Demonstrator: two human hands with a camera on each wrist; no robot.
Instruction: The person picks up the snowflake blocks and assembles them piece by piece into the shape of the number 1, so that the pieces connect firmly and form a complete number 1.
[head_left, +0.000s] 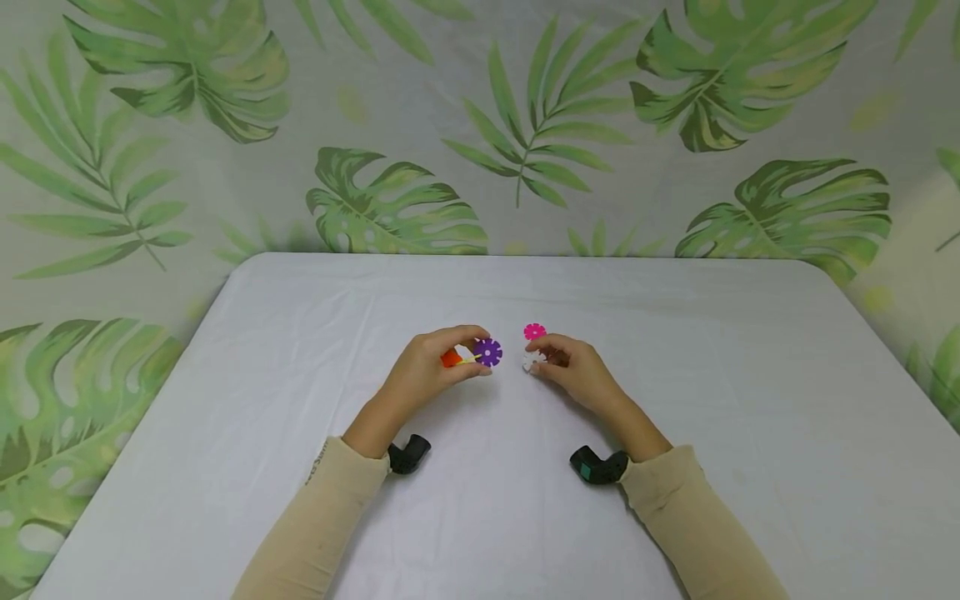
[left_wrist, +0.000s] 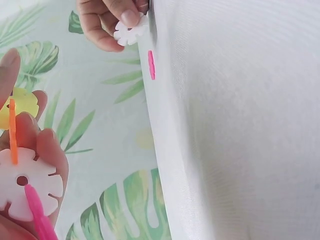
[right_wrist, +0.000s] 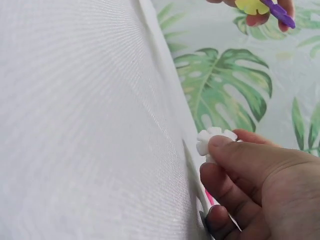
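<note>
My left hand (head_left: 420, 367) grips a cluster of joined, notched plastic discs above the table. A purple disc (head_left: 490, 353) faces the right hand. Behind it are a yellow disc (left_wrist: 27, 102), an orange disc (left_wrist: 13, 132), a white disc (left_wrist: 47, 180) and a pink one (left_wrist: 39, 212), partly covered by the fingers. Between thumb and fingertips, my right hand (head_left: 581, 371) pinches a single white notched disc (right_wrist: 215, 137). This disc is apart from the purple one, with a small gap between the hands. Just beyond the right fingers lies a loose pink disc (head_left: 535, 331).
A white cloth covers the table (head_left: 480, 533), whose far edge meets a leaf-printed backdrop (head_left: 405, 100). Black devices (head_left: 410, 455) sit at both wrists, just inside the beige sleeves (head_left: 322, 508).
</note>
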